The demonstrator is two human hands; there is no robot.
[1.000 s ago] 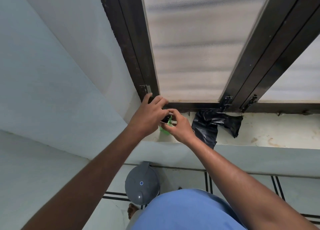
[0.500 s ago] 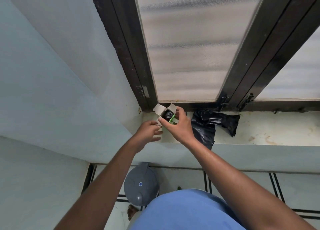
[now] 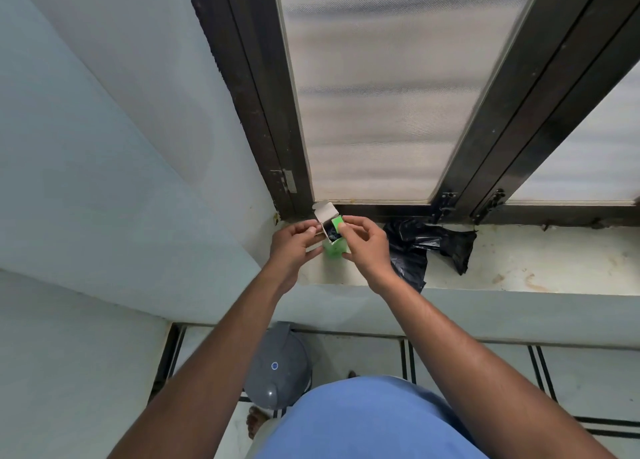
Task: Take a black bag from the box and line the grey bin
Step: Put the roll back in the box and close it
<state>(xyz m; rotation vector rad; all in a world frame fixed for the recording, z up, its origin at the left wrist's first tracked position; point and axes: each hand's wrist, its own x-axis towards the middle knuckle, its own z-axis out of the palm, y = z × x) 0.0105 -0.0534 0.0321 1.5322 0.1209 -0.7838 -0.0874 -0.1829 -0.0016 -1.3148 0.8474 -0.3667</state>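
Observation:
A small green box [image 3: 335, 248] with white flaps open stands above the windowsill's left end, held between both hands. My left hand [image 3: 293, 244] grips its left side and open flap. My right hand [image 3: 363, 246] holds the right side, with the thumb at the opening. Rolled black bags [image 3: 333, 232] show inside the box. A loose black bag [image 3: 420, 247] lies crumpled on the sill just right of my right hand. The grey bin [image 3: 277, 368], lid closed, stands on the floor below, between my forearms.
The windowsill [image 3: 536, 268] runs to the right under a dark-framed frosted window [image 3: 374, 88]. A pale wall [image 3: 104, 181] closes in on the left. My blue shirt [image 3: 363, 424] hides part of the tiled floor [image 3: 467, 361].
My left hand dropped from the box's top, then came back to grip its left side. The flaps now stand open and the box has turned, showing its green side.

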